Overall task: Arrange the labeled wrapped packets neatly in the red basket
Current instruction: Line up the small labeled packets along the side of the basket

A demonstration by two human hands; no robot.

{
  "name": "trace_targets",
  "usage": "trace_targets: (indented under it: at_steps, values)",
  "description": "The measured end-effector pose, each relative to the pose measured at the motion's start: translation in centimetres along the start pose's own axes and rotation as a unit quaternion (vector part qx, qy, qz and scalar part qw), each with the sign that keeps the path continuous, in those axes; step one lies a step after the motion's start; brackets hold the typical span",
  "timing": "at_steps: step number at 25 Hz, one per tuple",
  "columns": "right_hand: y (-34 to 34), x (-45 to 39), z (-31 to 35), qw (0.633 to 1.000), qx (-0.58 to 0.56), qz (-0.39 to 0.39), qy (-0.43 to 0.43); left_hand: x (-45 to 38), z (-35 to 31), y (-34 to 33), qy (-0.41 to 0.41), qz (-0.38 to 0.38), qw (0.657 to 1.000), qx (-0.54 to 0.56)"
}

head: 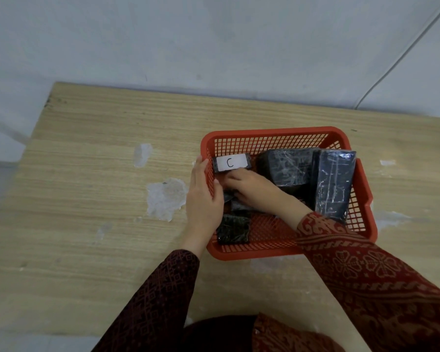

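Note:
A red mesh basket (269,133) sits on the wooden table, right of centre. Inside, a dark wrapped packet with a white label marked "C" (231,162) stands at the far left corner. A large packet (288,167) lies in the middle and a tall one (334,185) leans on the right wall. A small packet (233,229) lies at the near left. My left hand (203,196) presses flat against the basket's left wall from outside. My right hand (252,188) reaches into the basket, fingers closed on a dark packet (235,203) mostly hidden beneath it.
The wooden table (87,186) has worn white patches left of the basket. A pale wall stands right behind the table, with a white cable (391,69) running down it at the right. The table's near edge is close to my body.

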State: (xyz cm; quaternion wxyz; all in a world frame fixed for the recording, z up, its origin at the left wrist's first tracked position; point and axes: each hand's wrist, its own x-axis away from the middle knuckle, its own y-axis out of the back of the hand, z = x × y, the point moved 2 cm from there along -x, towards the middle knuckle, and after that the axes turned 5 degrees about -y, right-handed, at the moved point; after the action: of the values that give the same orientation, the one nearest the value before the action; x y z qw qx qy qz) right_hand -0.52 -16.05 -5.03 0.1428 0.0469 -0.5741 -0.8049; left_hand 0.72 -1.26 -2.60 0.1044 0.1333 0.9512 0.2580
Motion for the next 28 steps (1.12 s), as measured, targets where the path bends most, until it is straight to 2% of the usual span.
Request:
trace_targets:
  at_steps: [2,6,9,12,14,15,19,22,25,28]
  values:
    - [-0.3,0.6,-0.1,0.998,0.028,0.048,0.015,-0.1,-0.1,0.0,-0.005,0.002,1.0,-0.006]
    - [0.1,-0.1,0.2,0.997,0.039,0.065,0.005,0.0,-0.2,0.0,-0.005,0.006,1.0,-0.015]
    - [1.7,0.3,-0.2,0.986,-0.13,0.037,-0.101,0.0,-0.2,0.1,-0.014,0.005,1.0,-0.021]
    - [3.7,1.9,-1.2,0.925,-0.295,0.037,-0.235,-0.1,-0.1,0.0,-0.012,0.004,1.0,-0.022]
    - [4.4,3.0,-1.3,0.891,-0.367,0.06,-0.261,0.0,-0.1,0.0,-0.014,0.003,1.0,-0.026]
    - [4.4,3.3,-1.2,0.884,-0.381,0.06,-0.264,0.1,-0.1,0.0,-0.014,0.002,1.0,-0.028]
    - [4.6,3.3,-1.2,0.888,-0.364,0.039,-0.277,0.1,-0.3,0.0,-0.013,0.001,1.0,-0.027]
    - [5.6,1.6,-1.6,0.92,-0.286,0.02,-0.267,0.1,-0.3,0.0,-0.008,0.005,1.0,-0.026]
    - [5.8,-1.2,-1.3,0.955,-0.19,0.059,-0.22,0.1,-0.4,0.0,-0.004,0.006,1.0,-0.022]
    - [4.0,-3.4,-0.6,0.963,-0.157,0.089,-0.202,0.0,-0.3,0.1,-0.006,0.006,1.0,-0.026]
